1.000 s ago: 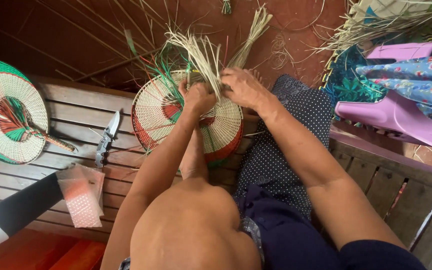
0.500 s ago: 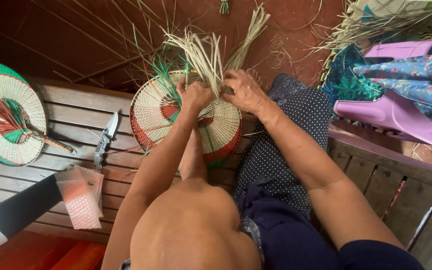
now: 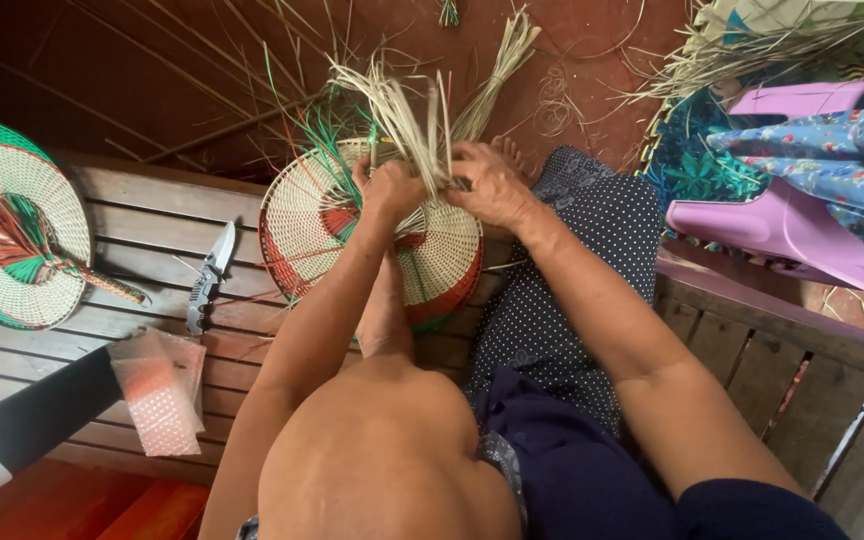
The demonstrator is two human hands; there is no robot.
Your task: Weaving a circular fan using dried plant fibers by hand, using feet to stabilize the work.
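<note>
A round woven fan [image 3: 324,222] of pale straw with a red and green rim rests against my knee on the wooden bench. My left hand [image 3: 388,188] grips its upper edge, fingers closed around a bundle of loose pale straw strands [image 3: 402,115] that stick up from the weave. My right hand [image 3: 493,182] presses against the same bundle from the right, fingers closed on the strands. Green strands [image 3: 328,150] fan out at the upper left of the work.
A finished woven fan [image 3: 7,235] with a handle lies at far left. An open folding knife [image 3: 208,277] and a small plastic bag [image 3: 160,388] lie on the slatted bench [image 3: 142,215]. A pink plastic stool [image 3: 782,215] and flowered cloth [image 3: 832,150] stand at right. Loose straw litters the red floor.
Both hands have shifted slightly along the fan's upper edge, pulling the straw bundle tighter and more upright. The fan has tilted a little; nothing else moved.
</note>
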